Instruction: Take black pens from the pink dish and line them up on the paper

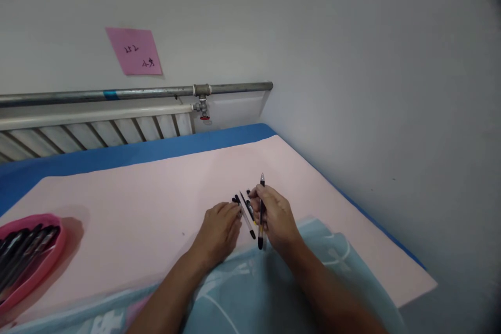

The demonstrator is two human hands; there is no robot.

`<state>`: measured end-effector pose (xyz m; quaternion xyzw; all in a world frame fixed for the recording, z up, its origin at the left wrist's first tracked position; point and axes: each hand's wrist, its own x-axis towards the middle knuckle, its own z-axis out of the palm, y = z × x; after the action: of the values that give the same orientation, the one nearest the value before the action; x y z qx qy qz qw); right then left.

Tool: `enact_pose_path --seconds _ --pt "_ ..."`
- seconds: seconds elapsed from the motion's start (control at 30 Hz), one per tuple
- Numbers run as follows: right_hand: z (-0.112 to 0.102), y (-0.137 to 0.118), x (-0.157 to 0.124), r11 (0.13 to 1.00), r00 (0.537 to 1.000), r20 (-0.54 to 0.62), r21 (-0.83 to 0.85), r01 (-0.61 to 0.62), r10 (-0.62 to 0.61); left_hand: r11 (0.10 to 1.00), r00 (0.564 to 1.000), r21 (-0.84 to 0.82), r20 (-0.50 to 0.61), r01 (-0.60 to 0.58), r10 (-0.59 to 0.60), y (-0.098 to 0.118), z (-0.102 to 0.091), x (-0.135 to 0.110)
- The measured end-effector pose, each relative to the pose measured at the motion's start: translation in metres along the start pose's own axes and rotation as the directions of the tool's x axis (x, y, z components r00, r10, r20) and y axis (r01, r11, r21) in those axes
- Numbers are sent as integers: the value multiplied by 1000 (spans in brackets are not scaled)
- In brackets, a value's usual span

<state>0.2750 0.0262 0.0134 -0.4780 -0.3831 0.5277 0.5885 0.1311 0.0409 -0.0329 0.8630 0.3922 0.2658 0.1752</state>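
The left hand [219, 232], the right hand [277, 214] and both forearms [178, 282] are seen bare. Whether the pale blue cloth [274, 292] with white lines at the near side is worn cannot be told.

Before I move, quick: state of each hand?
Left hand: curled beside the pen parts; can't tell if it grips any.
Right hand: closed on a pen.

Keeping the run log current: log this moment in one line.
right hand: holding pen, tip forward | left hand: beside pen-like items | pink container: holds more pens
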Motion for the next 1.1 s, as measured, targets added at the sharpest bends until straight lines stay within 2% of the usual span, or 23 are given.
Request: enact_pose_path --seconds 0.17,0.37,0.5,0.67,0.8,0.87,0.9,0.93,0.97,1.0,1.03,1.1 --pt "2 0 -2 999 1000 4 -46 16 -16 988 1000 152 13 22 -24 4 -1 0" --pt "2 -1 -3 996 999 -3 -82 36 -36 971 991 207 -75 121 -108 7 0 9" --pt "2 -2 -3 993 999 3 -115 39 -39 966 993 227 -36 121 -116 11 4 14" --pt "2 0 -4 983 998 26 -176 56 -52 927 980 324 -2 188 -198 7 4 13" --pt "2 5 -4 960 993 45 -255 113 -105 888 928 280 -40 366 -370 2 -3 10" --pt "3 6 -5 929 987 86 -333 159 -138 873 884 139 -57 467 -464 0 -10 8" --pt "4 6 -6 909 981 122 -375 184 -148 856 855 6 -47 517 -516 -2 -14 7" --pt "6 7 -8 886 974 167 -414 208 -151 812 823 -173 -16 557 -568 -4 -19 6" --pt "9 7 -11 863 966 214 -450 231 -147 721 790 -386 34 576 -612 -6 -23 5" --pt "12 8 -13 843 956 260 -477 249 -136 573 756 -595 93 564 -647 -8 -28 3" --pt "15 10 -17 829 946 302 -494 262 -119 386 729 -764 156 517 -667 -10 -33 1" --pt "23 14 -23 819 922 381 -505 273 -72 42 699 -930 244 365 -673 -14 -42 -3"
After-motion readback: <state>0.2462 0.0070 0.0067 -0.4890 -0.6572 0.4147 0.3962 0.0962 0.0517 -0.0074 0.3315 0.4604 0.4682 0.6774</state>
